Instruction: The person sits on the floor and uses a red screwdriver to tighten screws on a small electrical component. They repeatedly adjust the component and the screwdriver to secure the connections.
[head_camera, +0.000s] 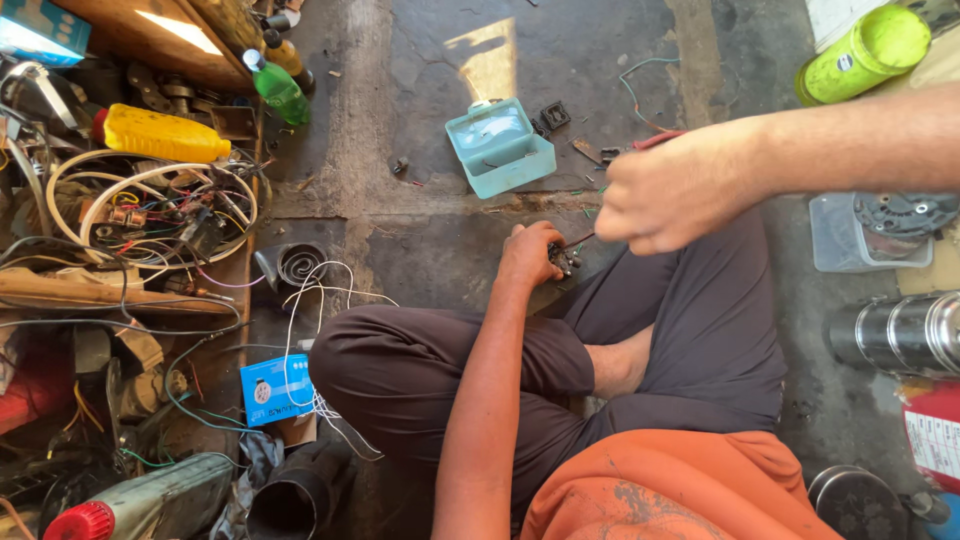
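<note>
Person sits cross-legged on the cracked grey concrete floor (420, 90). Left hand (528, 255) rests just past the knee, fingers curled around a small dark metal electrical part (562, 260) held low against the floor. Right hand (665, 190) is raised above it, closed in a fist on a thin red-handled tool (655, 140); a thin shaft runs down toward the part. Open floor ahead, only small scraps and wire bits. Pale teal plastic box (500, 148), rectangular, smooth, sits near, ahead of the left hand. Left edge crowded: a wooden tray of tangled wires (150, 200), a yellow plastic bottle (160, 133), a green plastic bottle (278, 90). Right edge: a lime-green cylindrical canister (865, 52), shiny steel cylinders (900, 333).
</note>
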